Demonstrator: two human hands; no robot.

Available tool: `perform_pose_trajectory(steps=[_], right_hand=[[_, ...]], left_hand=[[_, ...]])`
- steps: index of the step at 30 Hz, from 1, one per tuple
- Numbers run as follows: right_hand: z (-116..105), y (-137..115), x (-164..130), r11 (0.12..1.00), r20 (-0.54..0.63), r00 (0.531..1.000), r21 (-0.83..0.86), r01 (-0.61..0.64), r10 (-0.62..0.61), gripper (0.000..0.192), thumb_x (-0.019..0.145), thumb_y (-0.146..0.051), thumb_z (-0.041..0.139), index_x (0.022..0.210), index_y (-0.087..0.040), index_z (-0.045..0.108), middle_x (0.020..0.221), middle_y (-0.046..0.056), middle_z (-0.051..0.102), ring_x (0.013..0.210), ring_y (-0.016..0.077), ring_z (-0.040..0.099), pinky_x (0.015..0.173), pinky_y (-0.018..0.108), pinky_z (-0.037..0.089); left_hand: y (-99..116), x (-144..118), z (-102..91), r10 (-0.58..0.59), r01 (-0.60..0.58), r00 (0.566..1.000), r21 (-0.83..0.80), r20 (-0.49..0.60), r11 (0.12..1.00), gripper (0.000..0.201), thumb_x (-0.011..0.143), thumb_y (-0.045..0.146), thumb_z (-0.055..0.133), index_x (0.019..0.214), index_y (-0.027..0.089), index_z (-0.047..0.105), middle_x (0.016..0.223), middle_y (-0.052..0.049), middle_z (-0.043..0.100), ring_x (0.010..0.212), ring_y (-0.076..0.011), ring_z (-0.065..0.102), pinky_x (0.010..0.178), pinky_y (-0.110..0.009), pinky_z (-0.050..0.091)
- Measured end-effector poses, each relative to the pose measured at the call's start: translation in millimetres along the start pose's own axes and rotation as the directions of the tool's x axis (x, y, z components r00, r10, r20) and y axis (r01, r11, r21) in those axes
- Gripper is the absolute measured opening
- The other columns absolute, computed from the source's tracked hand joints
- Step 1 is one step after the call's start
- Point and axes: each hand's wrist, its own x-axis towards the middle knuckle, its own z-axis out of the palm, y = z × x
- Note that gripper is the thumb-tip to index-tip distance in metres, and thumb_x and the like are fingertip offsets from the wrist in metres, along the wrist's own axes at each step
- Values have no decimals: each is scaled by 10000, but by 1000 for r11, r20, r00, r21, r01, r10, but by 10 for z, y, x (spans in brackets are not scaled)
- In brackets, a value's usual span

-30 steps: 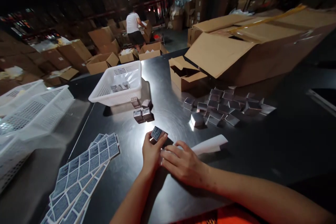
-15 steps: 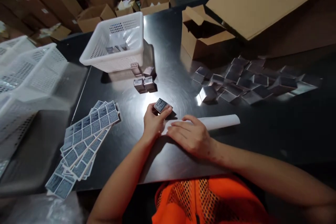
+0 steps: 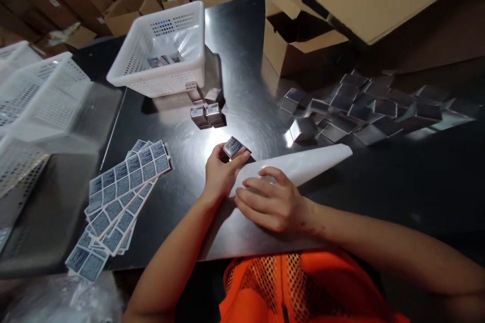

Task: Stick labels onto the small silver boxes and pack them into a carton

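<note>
My left hand (image 3: pixel 222 174) grips a small shiny box (image 3: pixel 234 147) with a dark printed label on its upper face, thumb on the near side. Directly beside it, my right hand (image 3: pixel 271 199) curls its fingers at the near edge of a white sheet (image 3: pixel 314 164), whose printed side, if any, is turned away. The sheet stands tilted and slants off to the right; its left end reaches my left hand. My right fingertips are partly hidden. Fanned label sheets (image 3: pixel 129 171) lie to the left, with dark rectangular labels in rows.
Beyond my hands stand several small labelled boxes (image 3: pixel 207 115) by a white plastic basket (image 3: pixel 155 86) with more boxes inside. Many plain silvery boxes (image 3: pixel 303 130) cover the right side. An open carton (image 3: pixel 276 53) is behind them, and white crates (image 3: pixel 56 96) stand at far left.
The white sheet has tipped up and shows more of its face. My right hand's fingers have bent more and lifted slightly. My left hand keeps the box in about the same place.
</note>
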Motion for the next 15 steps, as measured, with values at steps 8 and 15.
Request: perform_pose_trajectory(steps=[8, 15], right_hand=[[-491, 115, 38, 614, -30, 958, 774, -158, 285, 111, 1007, -240, 609, 967, -270, 708, 924, 13, 767, 976, 154, 698, 835, 325, 578], [-622, 511, -45, 23, 296, 467, 826, -564, 833, 237, 841, -239, 796, 1032, -271, 659, 854, -20, 713, 792, 145, 700, 745, 305, 588]], left_hand=[[-17, -26, -74, 121, -120, 992, 35, -21, 992, 669, 538, 246, 929, 1155, 222, 671, 1113, -45, 690, 806, -157, 697, 699, -249, 544], [-65, -241, -51, 281, -311, 937, 131, 209, 941, 527, 635, 238, 881, 1121, 292, 685, 1091, -8, 702, 640, -95, 614, 555, -198, 487]])
